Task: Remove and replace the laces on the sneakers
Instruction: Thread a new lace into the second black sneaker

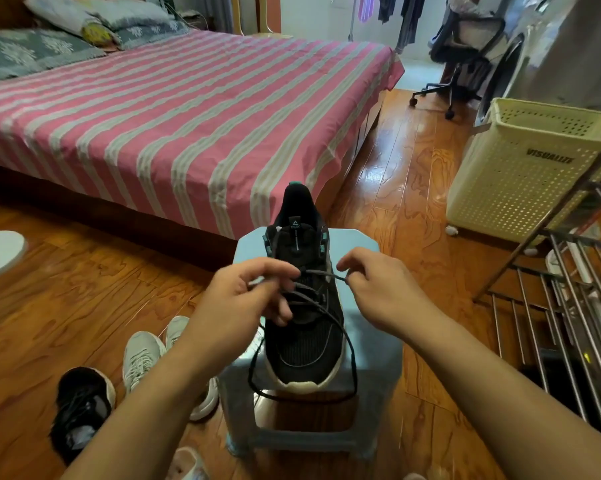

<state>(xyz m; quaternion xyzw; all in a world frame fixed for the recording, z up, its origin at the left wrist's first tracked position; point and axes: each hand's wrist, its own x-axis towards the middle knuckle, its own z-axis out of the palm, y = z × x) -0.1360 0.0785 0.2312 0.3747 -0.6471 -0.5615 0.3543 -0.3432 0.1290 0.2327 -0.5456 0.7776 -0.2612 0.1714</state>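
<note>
I saw black sneaker (301,327) on blue stool (375,344) | left hand (247,296), right hand (378,289) each pinched lace (321,274).

This is a bedroom in a lived-in home. A wide bed with a pink and grey striped sheet (174,133) fills the left side, with grey patterned pillows (95,15) piled at its head. The glossy orange-brown wooden plank floor (406,188) carries a cream perforated plastic laundry basket (520,171), a black wheeled office chair (465,53) and a metal-barred drying rack (569,306). Dark clothes (403,12) hang at the back, and pale grey sneakers (146,355) lie loose on the floor.
</note>
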